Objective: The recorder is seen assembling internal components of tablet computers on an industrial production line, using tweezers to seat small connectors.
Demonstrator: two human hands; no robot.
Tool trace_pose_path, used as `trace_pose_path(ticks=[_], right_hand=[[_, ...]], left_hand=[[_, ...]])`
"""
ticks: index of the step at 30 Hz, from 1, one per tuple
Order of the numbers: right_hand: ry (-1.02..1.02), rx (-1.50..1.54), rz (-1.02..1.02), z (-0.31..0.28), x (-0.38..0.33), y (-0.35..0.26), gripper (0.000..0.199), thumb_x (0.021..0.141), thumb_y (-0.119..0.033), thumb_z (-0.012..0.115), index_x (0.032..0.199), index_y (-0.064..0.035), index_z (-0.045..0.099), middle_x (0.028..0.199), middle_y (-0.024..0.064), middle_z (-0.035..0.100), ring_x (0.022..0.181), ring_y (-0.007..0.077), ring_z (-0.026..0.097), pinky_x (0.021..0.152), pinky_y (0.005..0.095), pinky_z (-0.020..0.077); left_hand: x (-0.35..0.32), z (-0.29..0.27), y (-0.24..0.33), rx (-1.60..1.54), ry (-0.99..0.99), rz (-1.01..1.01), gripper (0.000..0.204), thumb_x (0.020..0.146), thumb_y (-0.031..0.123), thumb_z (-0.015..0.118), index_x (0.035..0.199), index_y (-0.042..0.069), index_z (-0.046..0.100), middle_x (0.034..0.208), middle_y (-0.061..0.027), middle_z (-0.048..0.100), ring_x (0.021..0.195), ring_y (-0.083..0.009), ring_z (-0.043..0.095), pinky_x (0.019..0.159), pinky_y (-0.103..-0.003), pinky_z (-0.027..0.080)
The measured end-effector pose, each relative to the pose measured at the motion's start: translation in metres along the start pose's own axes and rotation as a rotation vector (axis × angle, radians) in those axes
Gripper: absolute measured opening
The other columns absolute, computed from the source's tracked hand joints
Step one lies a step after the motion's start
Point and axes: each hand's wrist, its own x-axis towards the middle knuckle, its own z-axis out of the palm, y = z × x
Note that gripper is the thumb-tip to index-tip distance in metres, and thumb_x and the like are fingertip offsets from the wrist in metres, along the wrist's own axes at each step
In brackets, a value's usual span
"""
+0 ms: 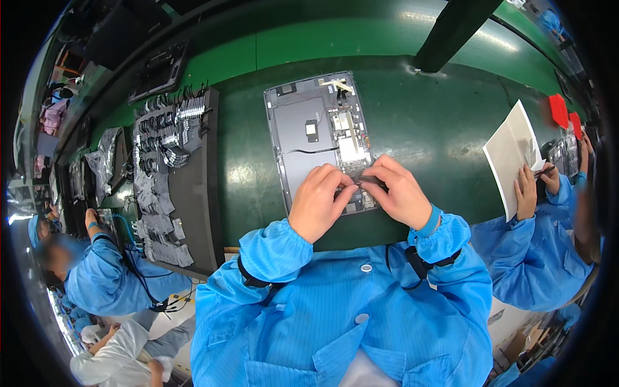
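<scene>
In front of me a grey tablet-like device housing point(298, 116) lies opened on the green bench, its circuit board point(348, 138) exposed along the right side. A black cable point(311, 151) runs across its middle. Both my hands meet over the lower part of the board. My left hand point(320, 201) is closed in a pinch, thumb and forefinger together at the board; what they hold is too small to tell. My right hand point(403, 197) pinches a slim dark piece point(373, 181), its kind unclear, with the tip close to my left fingertips.
To the left stands a dark tray point(203, 193) with rows of grey cable-like parts point(155, 174). A dark post point(454, 35) rises at the back right. At the right a co-worker handles a pale sheet point(512, 155) near red bins point(558, 111); another co-worker point(116, 271) sits left.
</scene>
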Motion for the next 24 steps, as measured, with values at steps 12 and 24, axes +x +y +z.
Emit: trace_pose_path(ticks=[12,24], right_hand=[[-0.332,-0.326,-0.148,-0.018,0.025,-0.013,0.017,0.078,-0.009,0.07,0.093,-0.0039,0.064,0.097,0.0101,0.058,0.091,0.0324,0.06,0.075,0.042,0.0524],[-0.306,-0.214,-0.134,-0.018,0.019,-0.006,0.017,0.077,-0.006,0.067,0.092,-0.0058,0.06,0.095,0.009,0.056,0.093,0.0319,0.059,0.076,0.0421,0.0519]], left_hand=[[-0.028,0.005,0.009,0.226,-0.014,0.196,0.037,0.075,0.002,0.072,0.112,0.004,0.067,0.111,-0.0128,0.06,0.097,-0.0316,0.06,0.082,-0.04,0.052],[-0.034,0.011,0.007,0.283,-0.019,0.16,0.039,0.076,0.0,0.068,0.114,0.002,0.063,0.118,-0.0121,0.057,0.104,-0.0312,0.058,0.086,-0.04,0.051]])
